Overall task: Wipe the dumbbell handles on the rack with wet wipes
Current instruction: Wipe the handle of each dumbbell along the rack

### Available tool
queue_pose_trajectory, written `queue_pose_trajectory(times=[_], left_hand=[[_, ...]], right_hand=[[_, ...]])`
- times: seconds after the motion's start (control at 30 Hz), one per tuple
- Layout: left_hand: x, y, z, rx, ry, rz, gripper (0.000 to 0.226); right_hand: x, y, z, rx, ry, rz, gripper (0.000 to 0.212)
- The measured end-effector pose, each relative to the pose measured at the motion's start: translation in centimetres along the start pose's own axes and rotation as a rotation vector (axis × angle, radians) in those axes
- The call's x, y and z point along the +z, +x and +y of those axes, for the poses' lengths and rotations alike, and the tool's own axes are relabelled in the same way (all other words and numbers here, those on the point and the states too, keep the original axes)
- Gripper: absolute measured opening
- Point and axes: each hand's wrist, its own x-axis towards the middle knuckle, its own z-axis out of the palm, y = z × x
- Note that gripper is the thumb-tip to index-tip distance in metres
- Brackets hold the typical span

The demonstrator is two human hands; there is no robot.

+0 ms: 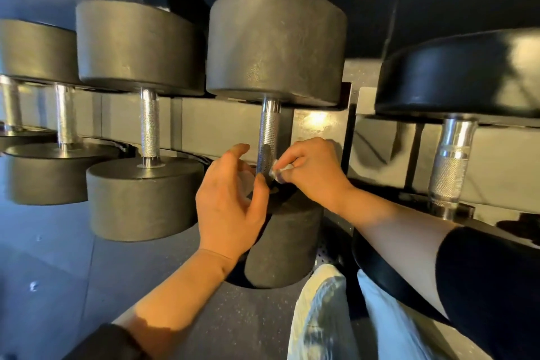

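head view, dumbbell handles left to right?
far-left handle → second handle → third handle → wiped handle, with the left hand and right hand holding a wipe → right chrome handle.

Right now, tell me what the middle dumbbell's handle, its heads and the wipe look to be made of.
Handle: bright metal, probably chromed steel, given its mirror shine and knurled grip.
Heads: matte grey-black, finely speckled, probably rubber-coated, though painted iron is possible.
Wipe: a small pale, crumpled wad pinched in the right hand, seemingly thin damp cloth or paper; too small to be sure.

Head view, downward (close) at rack [347, 126]
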Motion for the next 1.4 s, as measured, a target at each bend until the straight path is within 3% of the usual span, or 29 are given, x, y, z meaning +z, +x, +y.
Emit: queue_pose_trajectory(times=[0.1, 0.2, 0.27, 0.37, 0.47, 0.53, 0.8, 0.87, 0.97, 1.03, 1.23, 1.4], left_hand=[[0.0, 0.0, 0.2, -0.013, 0.010, -0.008, 0.042], [0.1, 0.1, 0.3, -0.026, 0.035, -0.009, 0.042], [0.1, 0.0, 0.2, -0.031, 0.030, -0.010, 0.043], [0.1, 0.0, 0.2, -0.027, 0.026, -0.018, 0.043], [0.2, 0.0, 0.2, -0.020, 0.041, -0.019, 0.041], [0.2, 0.0, 0.2, -0.019, 0.050, -0.016, 0.040], [0.2, 0.0, 0.2, -0.024, 0.069, -0.009, 0.037], [0.2, 0.0, 0.3, -0.029, 0.059, -0.006, 0.036], [0.2, 0.0, 0.3, -0.042, 0.056, 0.004, 0.036], [0.2, 0.0, 0.3, -0.049, 0.051, 0.004, 0.036], [0.1, 0.0, 0.2, -0.035, 0.037, 0.007, 0.036], [0.1, -0.2, -0.2, -0.008, -0.025, 0.038, 0.036]], right_hand=[[0.1, 0.3, 0.1, 0.038, 0.035, 0.027, 0.012], [-0.1, 1.1, 0.0, -0.085, 0.103, 0.310, 0.009], [-0.2, 1.4, -0.3, -0.214, 0.157, 0.379, 0.018], [0.2, 1.6, -0.4, -0.293, 0.127, 0.349, 0.024], [0.7, 1.3, 0.1, -0.345, 0.011, 0.312, 0.011], [1.1, 0.7, 0.2, -0.323, -0.076, 0.234, 0.003], [1.8, -0.5, 0.2, -0.198, -0.256, 0.030, 0.006], [1.4, -0.2, -0.1, -0.236, -0.176, 0.130, 0.005], [0.5, 0.9, -0.5, -0.343, -0.013, 0.419, 0.005], [0.6, 1.2, -0.6, -0.373, -0.008, 0.475, 0.014], [2.1, 1.2, -0.6, -0.493, -0.321, 0.392, 0.022], [2.2, -0.2, 0.1, -0.475, -0.303, 0.186, 0.012]])
